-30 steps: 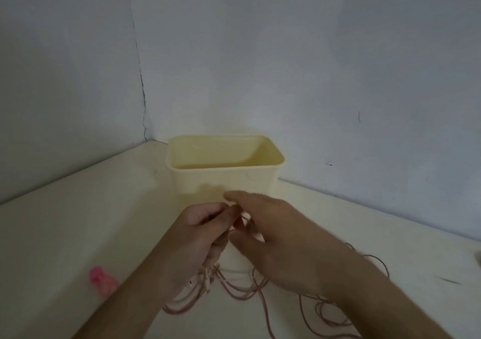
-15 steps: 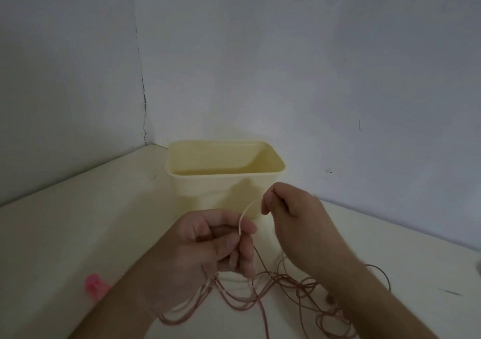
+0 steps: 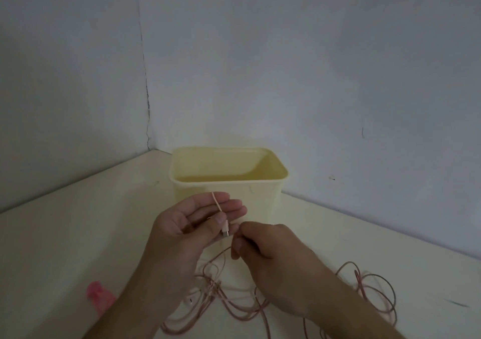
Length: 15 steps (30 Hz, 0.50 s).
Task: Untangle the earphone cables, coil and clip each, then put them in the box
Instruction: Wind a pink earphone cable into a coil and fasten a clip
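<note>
Plainly, you are early in the job. The earphone cables (image 3: 234, 299) lie in a loose tangle of thin, pinkish, rubbery loops on the pale, matt table (image 3: 65, 247), just in front of the box (image 3: 229, 179); none is coiled or clipped. The box, a smooth cream plastic tub with rounded corners, shows nothing inside. Your left hand (image 3: 192, 224) lies palm up, the thumb pressing a cable's plug end (image 3: 225, 228) against the fingers. Your right hand (image 3: 268, 250) pinches a strand just beside that plug. A pink clip-like object (image 3: 100, 297), blurred, sits apart at the left.
</note>
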Tool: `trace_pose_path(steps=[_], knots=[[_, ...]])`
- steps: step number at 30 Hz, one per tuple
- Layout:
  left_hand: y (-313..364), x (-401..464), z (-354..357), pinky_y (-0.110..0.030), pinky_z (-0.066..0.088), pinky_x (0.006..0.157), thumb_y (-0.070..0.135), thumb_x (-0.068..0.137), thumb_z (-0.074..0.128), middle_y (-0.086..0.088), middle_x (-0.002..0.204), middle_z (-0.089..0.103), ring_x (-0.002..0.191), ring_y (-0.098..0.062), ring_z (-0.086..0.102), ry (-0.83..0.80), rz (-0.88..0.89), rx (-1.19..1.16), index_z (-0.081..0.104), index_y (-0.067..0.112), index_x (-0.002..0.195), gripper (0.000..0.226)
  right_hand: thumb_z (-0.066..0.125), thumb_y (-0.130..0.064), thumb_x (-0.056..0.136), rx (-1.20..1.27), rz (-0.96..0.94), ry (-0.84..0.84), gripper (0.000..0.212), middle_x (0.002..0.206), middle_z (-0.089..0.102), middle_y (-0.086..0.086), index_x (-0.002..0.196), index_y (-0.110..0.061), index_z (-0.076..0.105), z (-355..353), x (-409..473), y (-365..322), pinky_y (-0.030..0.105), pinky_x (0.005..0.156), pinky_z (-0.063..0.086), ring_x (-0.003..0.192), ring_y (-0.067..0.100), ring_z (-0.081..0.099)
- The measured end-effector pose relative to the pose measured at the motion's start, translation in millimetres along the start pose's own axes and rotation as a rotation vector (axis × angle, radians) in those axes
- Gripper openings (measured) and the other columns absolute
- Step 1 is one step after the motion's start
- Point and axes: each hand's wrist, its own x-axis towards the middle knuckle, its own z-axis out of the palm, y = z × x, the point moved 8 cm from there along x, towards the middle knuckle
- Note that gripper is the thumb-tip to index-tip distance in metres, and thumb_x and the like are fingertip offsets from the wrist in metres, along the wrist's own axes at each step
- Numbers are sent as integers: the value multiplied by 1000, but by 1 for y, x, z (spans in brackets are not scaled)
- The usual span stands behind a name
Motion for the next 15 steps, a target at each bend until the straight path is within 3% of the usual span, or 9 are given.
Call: trace_pose_path(steps=[3, 7, 15], knots=[[2, -1, -2, -36, 63, 88, -14, 94, 59, -16, 107, 80, 106, -31, 77, 2, 41, 123, 72, 1, 112, 27, 50, -32, 106, -43, -6, -20, 21, 68, 57, -6, 92, -23, 62, 0, -1, -3, 21, 54, 37, 57, 8, 51], [2, -2, 1, -25, 61, 87, -13, 95, 62, -12, 100, 82, 101, -25, 79, -10, 55, 236, 73, 4, 108, 24, 47, -33, 107, -127, -33, -51, 20, 79, 62, -4, 92, -26, 57, 2, -3, -11, 25, 60, 40, 68, 13, 55], [1, 2, -7, -32, 64, 81, -14, 95, 59, -16, 107, 80, 104, -31, 78, 38, 21, 97, 72, 1, 114, 27, 46, -36, 106, -141, 33, -24, 21, 82, 64, 0, 95, -22, 57, -2, -5, -5, 43, 71, 51, 73, 22, 59]])
